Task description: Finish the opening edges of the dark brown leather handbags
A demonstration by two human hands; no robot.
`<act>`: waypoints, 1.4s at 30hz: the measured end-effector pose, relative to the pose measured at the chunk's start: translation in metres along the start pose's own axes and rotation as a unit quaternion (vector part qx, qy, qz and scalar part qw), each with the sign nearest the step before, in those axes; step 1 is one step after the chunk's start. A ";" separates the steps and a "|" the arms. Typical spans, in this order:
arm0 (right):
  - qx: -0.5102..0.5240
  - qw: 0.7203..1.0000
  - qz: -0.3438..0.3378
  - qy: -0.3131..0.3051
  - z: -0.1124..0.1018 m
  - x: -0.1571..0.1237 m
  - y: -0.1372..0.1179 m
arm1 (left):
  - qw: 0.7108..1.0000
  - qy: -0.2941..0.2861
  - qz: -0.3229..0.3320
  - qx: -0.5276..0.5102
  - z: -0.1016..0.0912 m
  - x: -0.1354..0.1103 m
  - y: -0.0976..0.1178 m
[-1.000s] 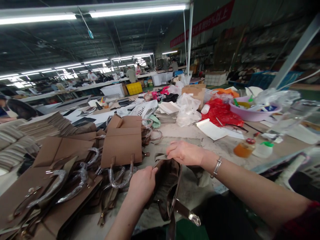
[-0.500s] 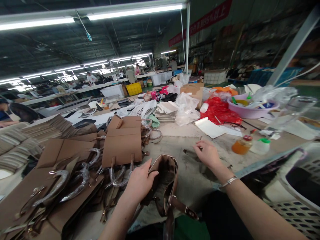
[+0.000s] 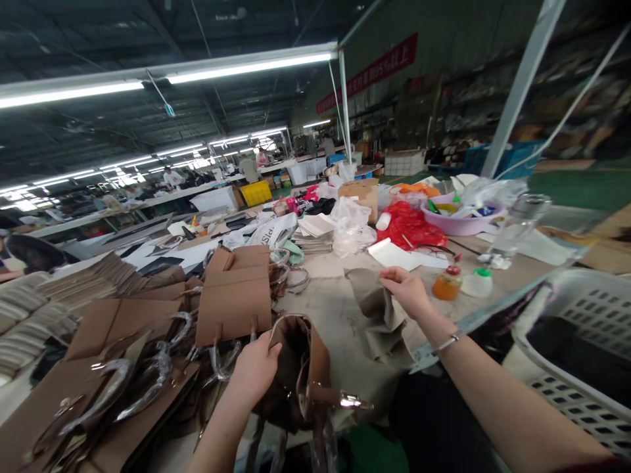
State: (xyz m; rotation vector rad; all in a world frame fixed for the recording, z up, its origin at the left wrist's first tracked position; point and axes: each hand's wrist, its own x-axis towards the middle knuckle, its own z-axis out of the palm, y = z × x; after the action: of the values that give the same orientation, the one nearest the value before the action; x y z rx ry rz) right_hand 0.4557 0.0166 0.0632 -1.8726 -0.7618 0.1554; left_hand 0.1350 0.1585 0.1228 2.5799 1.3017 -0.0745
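My left hand (image 3: 254, 371) grips the rim of an open brown handbag (image 3: 303, 364) that stands on the near edge of the worktable (image 3: 330, 302). A strap with a metal buckle (image 3: 345, 399) hangs off the bag's right side. My right hand (image 3: 407, 289), with a bracelet on the wrist, pinches a crumpled olive-brown cloth (image 3: 377, 312) and holds it lifted just above the table, to the right of the bag.
Flat brown bags with plastic-wrapped handles (image 3: 148, 328) are piled at the left. An orange-filled bottle (image 3: 446, 282) and a green-capped white bottle (image 3: 476, 282) stand beyond my right hand. A white perforated basket (image 3: 576, 328) sits at the right. Other people work at far tables.
My right hand left the bag, reached to the table and lifted the olive cloth. The left hand turned the bag more upright. The camera swung to the right.
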 end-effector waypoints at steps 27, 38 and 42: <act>-0.009 0.951 -0.240 -0.197 0.060 -0.157 -0.077 | 0.990 0.117 -0.009 -0.081 0.004 -0.054 -0.006; 0.073 0.898 -0.311 -0.304 0.106 -0.065 -0.060 | 0.976 0.151 0.121 0.101 -0.012 -0.050 -0.003; 0.133 0.869 -0.360 -0.313 0.109 -0.051 -0.059 | 0.970 0.121 0.204 0.061 -0.020 -0.016 -0.006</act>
State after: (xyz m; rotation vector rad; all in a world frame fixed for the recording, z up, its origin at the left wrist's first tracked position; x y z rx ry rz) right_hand 0.3418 0.0873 0.0558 -1.1572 -1.7414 0.3739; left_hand 0.1197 0.1539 0.1437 2.9814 0.8276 0.2496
